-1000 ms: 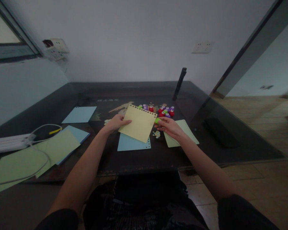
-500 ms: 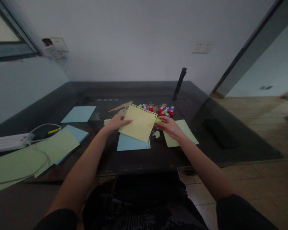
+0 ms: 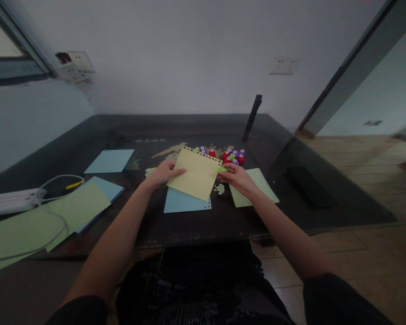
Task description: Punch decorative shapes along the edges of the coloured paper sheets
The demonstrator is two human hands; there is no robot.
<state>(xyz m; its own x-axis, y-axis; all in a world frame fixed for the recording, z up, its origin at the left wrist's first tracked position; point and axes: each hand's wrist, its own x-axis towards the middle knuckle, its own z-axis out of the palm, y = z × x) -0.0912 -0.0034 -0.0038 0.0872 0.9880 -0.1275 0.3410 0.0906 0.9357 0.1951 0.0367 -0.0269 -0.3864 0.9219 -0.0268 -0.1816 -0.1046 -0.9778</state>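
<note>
A yellow sheet of paper with punched holes along its far edge is tilted above the table. My left hand grips its left side, thumb on top. At the sheet's right corner, my right hand closes around a small green craft punch, which meets the paper's edge. Beneath lies a blue sheet with a few holes at its right corner. A little heap of pale paper cut-outs rests below my right fingers. Red, purple and green punches cluster just beyond.
More pale cut-outs lie beside my left hand. A yellow-green sheet is under my right wrist. Blue paper, green sheets, a white power strip and its cable occupy the left. A black post stands at the back.
The view has shifted very slightly. Both hands keep their hold on the yellow sheet and the green punch, with no clear movement between them.
</note>
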